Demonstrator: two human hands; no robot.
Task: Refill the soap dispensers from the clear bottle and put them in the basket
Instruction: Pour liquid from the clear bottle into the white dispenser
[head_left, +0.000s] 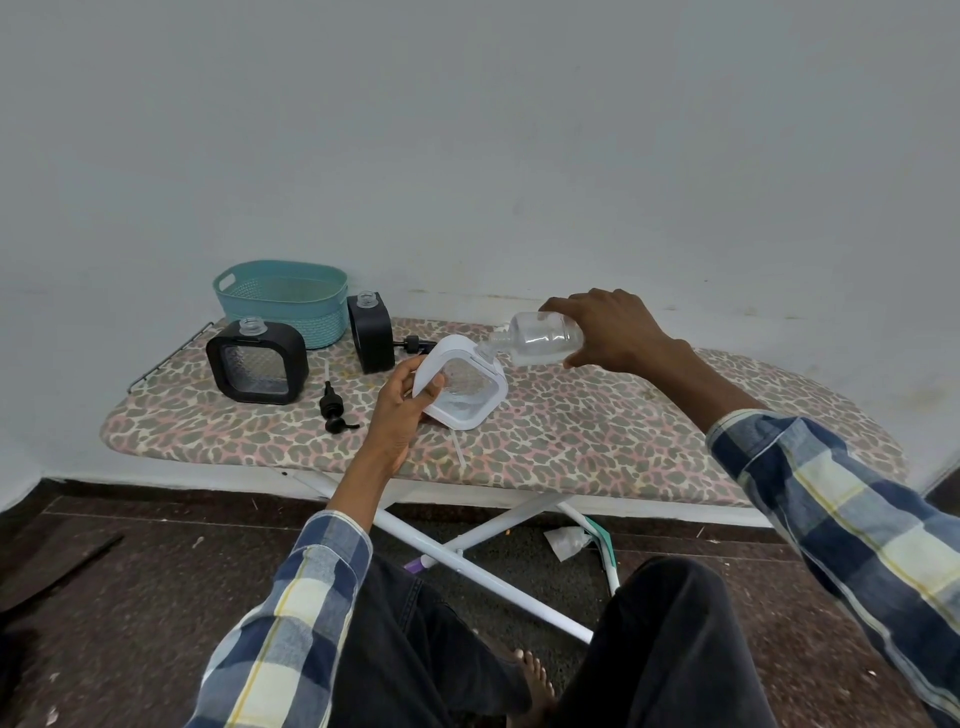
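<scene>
The clear bottle (540, 338) lies tipped almost level above the leopard-print ironing board (623, 426), its mouth at the neck of the white soap dispenser (462, 387); the right hand (608, 330) has its fingers curled round the bottle's base, while the left hand (402, 410) grips the tilted dispenser's left edge, thumb in front. Further left, two black dispensers (257, 361) (370, 332) stand open-necked on the board, a black pump head (332, 408) lying between them and the left hand. The teal basket (280, 301) sits behind them by the wall.
</scene>
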